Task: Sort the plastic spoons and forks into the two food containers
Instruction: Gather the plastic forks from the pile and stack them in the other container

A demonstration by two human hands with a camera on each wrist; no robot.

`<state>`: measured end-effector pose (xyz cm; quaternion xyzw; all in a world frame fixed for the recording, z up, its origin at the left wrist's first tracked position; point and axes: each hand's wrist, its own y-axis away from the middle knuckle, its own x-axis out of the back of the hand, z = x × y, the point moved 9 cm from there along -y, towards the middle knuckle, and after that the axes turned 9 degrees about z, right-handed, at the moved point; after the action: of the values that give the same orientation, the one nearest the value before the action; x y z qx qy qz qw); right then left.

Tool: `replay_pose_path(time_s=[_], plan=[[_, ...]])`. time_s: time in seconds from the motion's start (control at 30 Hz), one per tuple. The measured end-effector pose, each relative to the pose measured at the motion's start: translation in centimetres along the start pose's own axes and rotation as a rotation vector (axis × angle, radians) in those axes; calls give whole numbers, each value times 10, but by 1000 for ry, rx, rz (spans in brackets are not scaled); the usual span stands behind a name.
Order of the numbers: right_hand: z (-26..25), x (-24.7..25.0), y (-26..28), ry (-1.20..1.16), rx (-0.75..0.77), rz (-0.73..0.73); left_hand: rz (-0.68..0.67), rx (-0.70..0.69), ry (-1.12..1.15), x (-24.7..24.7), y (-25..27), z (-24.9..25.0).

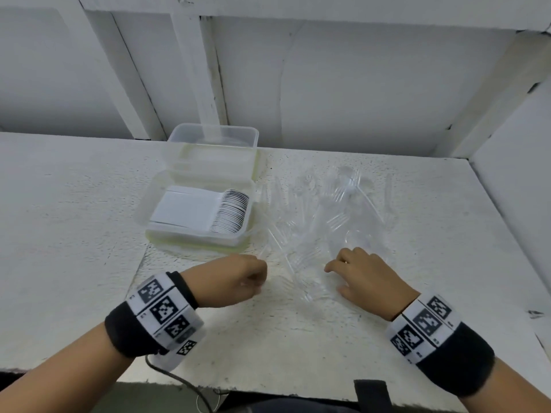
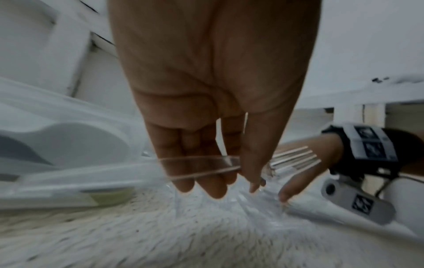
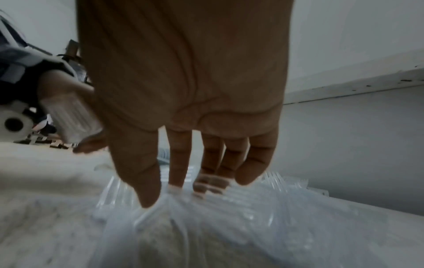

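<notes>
Clear plastic forks in my left hand, fingers curled round their handles in a firm grip just in front of the near container.
My right hand hovers palm-down, fingers relaxed and spread over the loose pile of clear cutlery on the white speckled bench, holding nothing. White spoons lie stacked in that container; the second container sits behind it, against the white panelled wall.
</notes>
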<state>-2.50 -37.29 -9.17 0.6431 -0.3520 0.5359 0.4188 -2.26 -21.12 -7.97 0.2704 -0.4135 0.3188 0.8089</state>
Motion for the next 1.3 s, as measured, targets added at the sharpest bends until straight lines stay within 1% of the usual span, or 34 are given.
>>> replay_pose_path(time_s=[0.07, 0.13, 0.2, 0.23, 0.3, 0.37, 0.43, 0.53, 0.6, 0.67, 0.77, 0.8, 0.87, 0.97, 1.0, 1.1, 1.2, 1.23, 1.3], plan=[[-1, 3, -1, -27, 30, 70, 66, 37, 56, 9, 4, -6], [3, 6, -1, -82, 34, 123, 149, 78, 102, 18, 7, -11], [7, 10, 0, -152, 36, 172, 201, 128, 134, 21, 7, -16], [10, 16, 1, -234, 38, 219, 218, 146, 151, 21, 7, -17], [13, 33, 5, -475, 40, 344, 244, 170, 186, 20, 3, -15], [22, 56, 12, -698, -9, 520, 255, 175, 188, 17, -3, -9], [34, 77, 17, -885, -106, 661, 250, 176, 131, 14, -12, -2], [48, 98, 24, -1060, -216, 817, 199, 144, 33, 6, -29, 11], [55, 107, 28, -1140, -247, 886, 146, 106, -47, -2, -38, 21], [62, 107, 29, -1280, -282, 866, 87, 85, -158, -14, -45, 22], [65, 93, 27, -1496, -337, 711, 6, 95, -224, -30, -48, 16], [64, 87, 27, -1543, -347, 661, 0, 94, -227, -32, -47, 15], [62, 77, 30, -1569, -388, 618, 9, 78, -229, -33, -47, 15], [67, 62, 33, -1457, -482, 595, 55, 24, -186, -29, -45, 20], [66, 57, 32, -1449, -494, 559, 82, -4, -163, -25, -44, 25], [64, 39, 28, -1411, -515, 391, 178, -94, -61, -10, -41, 35], [66, 29, 28, -1176, -563, 297, 261, -165, 47, 7, -35, 42], [66, 24, 29, -1078, -580, 259, 300, -165, 73, 14, -32, 41], [61, 14, 31, -893, -579, 153, 359, -107, 108, 27, -28, 33]])
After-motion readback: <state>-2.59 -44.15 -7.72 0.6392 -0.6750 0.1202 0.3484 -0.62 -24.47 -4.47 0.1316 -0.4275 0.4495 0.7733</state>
